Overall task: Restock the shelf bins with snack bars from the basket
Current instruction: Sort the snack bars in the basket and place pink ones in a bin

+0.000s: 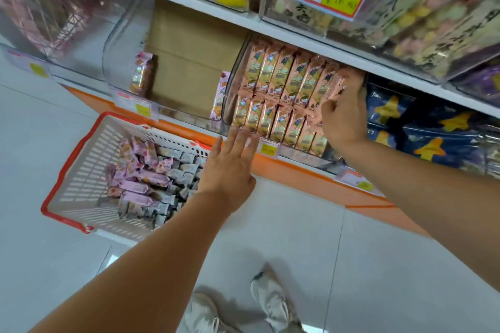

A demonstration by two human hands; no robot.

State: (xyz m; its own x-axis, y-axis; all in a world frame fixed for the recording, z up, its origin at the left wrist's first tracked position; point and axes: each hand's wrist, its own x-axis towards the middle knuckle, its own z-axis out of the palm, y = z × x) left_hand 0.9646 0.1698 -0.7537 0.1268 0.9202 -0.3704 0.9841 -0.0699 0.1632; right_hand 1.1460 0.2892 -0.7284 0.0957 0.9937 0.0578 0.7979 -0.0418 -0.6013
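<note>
A person's right hand reaches into a clear shelf bin, fingers curled round a peach pack at the right end of two rows of matching snack bars standing on edge. The left hand is open and holds nothing, fingers straight and slightly spread, their tips at the bin's front lip beside a yellow price tag; whether they touch it cannot be told. Left of that hand, a white basket with a red rim sits on the pale tiled floor, part-filled with pink and grey wrapped bars. The neighbouring bin holds a cardboard box.
</note>
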